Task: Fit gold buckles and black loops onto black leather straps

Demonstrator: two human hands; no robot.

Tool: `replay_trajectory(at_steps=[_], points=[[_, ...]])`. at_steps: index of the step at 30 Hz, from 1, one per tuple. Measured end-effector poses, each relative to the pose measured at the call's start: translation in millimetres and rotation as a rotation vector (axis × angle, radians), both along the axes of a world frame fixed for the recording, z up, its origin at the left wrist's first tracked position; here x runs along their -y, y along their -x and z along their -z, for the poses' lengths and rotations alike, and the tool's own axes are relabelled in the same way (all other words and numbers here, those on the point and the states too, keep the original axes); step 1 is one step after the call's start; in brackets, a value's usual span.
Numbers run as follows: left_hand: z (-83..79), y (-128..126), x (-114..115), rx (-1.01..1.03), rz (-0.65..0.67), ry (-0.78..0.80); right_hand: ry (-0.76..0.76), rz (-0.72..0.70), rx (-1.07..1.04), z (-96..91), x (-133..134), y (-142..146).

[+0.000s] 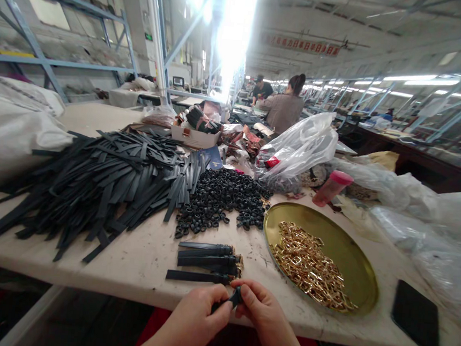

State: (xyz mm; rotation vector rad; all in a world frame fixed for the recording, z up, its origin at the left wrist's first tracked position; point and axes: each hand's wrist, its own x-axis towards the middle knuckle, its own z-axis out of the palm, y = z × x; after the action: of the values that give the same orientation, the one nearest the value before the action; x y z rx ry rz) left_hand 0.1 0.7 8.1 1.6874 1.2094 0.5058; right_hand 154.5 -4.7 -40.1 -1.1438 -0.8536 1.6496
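My left hand (196, 318) and my right hand (262, 316) meet at the table's near edge, both pinched on a small black strap piece (234, 298) between the fingertips. Just beyond them lie a few finished black straps with gold buckles (207, 260). A heap of black loops (222, 196) sits behind those. To the right stands a round gold tray (360, 284) with many gold buckles (307, 263) in it. A large pile of black straps (92, 182) covers the table's left side.
A black flat pad (416, 317) lies at the right near edge. Clear plastic bags (301, 147), a pink-capped bottle (331, 187) and a white box (195, 136) stand further back. Two people work at benches in the distance (285, 105). White sacks (12, 127) sit at left.
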Motion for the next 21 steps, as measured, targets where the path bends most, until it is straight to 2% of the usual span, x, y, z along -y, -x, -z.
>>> replay_trajectory(at_steps=[6,10,12,16,21], points=[[7.3,-1,1,0.019,-0.023,0.039,0.019,-0.008,-0.078,11.1,6,9],[16.8,-5,1,0.057,-0.148,0.026,0.031,0.064,-0.106,17.9,4,14],[18.6,-6,1,0.091,-0.148,0.044,0.026,0.115,-0.064,20.0,2,13],[15.5,-7,-2,0.241,-0.09,0.104,0.053,0.171,-0.038,18.1,0,12],[18.2,-9,-11,0.273,-0.174,0.174,0.056,0.129,-0.124,12.2,0,15]])
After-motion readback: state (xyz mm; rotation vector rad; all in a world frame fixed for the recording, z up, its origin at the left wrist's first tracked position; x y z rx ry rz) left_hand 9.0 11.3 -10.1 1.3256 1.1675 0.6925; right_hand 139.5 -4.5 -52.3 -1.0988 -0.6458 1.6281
